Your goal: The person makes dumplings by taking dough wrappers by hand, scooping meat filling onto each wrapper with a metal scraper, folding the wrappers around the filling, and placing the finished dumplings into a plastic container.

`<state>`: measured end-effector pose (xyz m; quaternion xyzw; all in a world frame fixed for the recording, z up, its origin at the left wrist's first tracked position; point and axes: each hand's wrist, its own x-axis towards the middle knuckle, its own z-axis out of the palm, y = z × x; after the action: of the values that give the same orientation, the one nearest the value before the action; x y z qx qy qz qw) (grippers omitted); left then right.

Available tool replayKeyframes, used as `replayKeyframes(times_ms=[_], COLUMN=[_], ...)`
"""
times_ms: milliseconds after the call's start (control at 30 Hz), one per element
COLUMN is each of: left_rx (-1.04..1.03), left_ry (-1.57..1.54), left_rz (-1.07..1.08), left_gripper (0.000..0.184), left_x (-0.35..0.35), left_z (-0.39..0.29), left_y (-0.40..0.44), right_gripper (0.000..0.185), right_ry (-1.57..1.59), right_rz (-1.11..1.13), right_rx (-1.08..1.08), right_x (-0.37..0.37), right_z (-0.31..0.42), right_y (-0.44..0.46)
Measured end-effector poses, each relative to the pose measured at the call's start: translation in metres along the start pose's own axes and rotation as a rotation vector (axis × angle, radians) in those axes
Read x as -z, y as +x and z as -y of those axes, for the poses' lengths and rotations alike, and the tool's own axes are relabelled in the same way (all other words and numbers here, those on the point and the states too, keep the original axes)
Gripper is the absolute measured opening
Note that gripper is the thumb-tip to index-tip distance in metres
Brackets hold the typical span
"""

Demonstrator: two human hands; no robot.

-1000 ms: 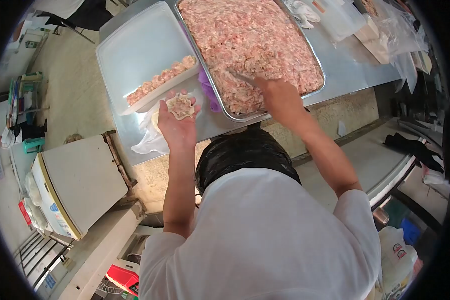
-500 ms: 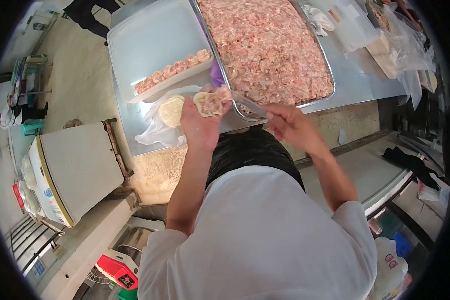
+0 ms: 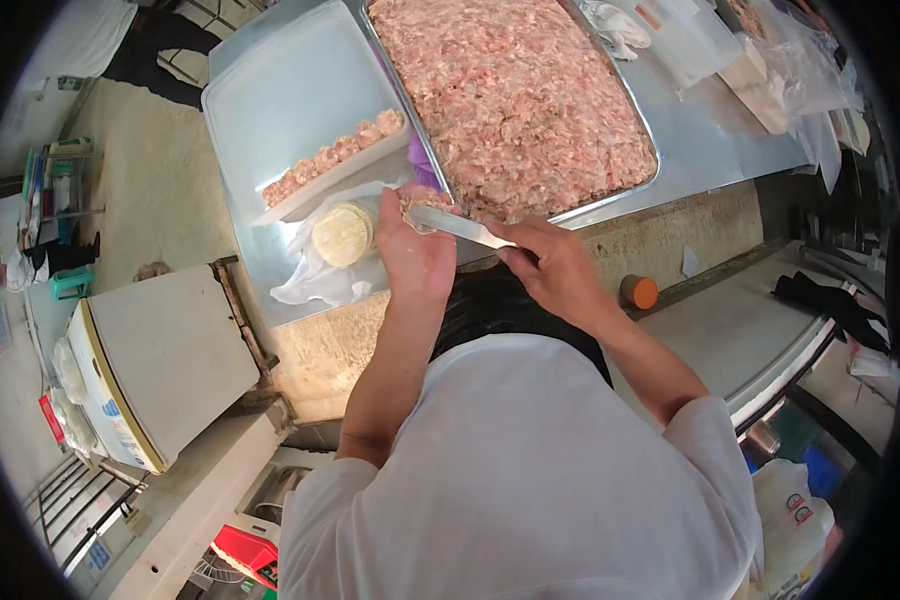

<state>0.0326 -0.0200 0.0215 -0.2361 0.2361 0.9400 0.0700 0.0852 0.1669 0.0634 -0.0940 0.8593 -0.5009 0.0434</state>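
Note:
My left hand [image 3: 417, 258] cups a filled dumpling wrapper [image 3: 417, 222] with minced meat on it, fingers curled around. My right hand [image 3: 553, 268] grips a flat metal spreading blade [image 3: 460, 226], its tip laid against the filling. Part of the wrapper is hidden by the blade and fingers. Left of my left hand, a stack of round pale wrappers [image 3: 343, 235] rests on a white plastic bag [image 3: 315, 285]. Beyond my hands, minced meat [image 3: 515, 100] fills a large metal tray [image 3: 655, 165]. A row of open-topped dumplings [image 3: 332, 160] lines the near side of a translucent container [image 3: 280, 75].
The metal table [image 3: 705, 150] also bears a white cloth [image 3: 615, 30], a clear plastic box [image 3: 685, 45] and plastic bags [image 3: 805, 75] at the right. A white cabinet [image 3: 175, 365] stands at left. A person in dark trousers [image 3: 160, 55] is at the upper left.
The blade has swung from the far side of the wrapper onto its filling, and my right hand has moved slightly left and lower. The left fingers have curled further around the wrapper. The view has shifted slightly.

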Motion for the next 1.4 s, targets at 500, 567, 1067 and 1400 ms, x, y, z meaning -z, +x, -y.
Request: replayKeyframes(times_ms=[500,567,1067,1400], left_rx=[0.231,0.106,-0.2,-0.353], left_ry=[1.16,1.286,1.368,1.424], left_rz=[0.887,0.99,0.732,0.713], left_gripper=[0.058,0.058,0.029,0.031], left_x=[0.005,-0.005,-0.008,-0.018], left_z=[-0.049,-0.047,-0.031,-0.029], left_y=[-0.022,-0.024,-0.037,-0.037], right_gripper=[0.012,0.013,0.028,0.035], right_ry=[-0.075,-0.065,0.075,0.056], right_rz=[0.42,0.449,0.372,0.412], right_rx=[-0.058,-0.12,-0.239,-0.239], right_x=[0.1,0.099,0.078,0.081], right_z=[0.028,0.03,-0.004,-0.004], right_y=[0.047,0.05,0.023,0.026])
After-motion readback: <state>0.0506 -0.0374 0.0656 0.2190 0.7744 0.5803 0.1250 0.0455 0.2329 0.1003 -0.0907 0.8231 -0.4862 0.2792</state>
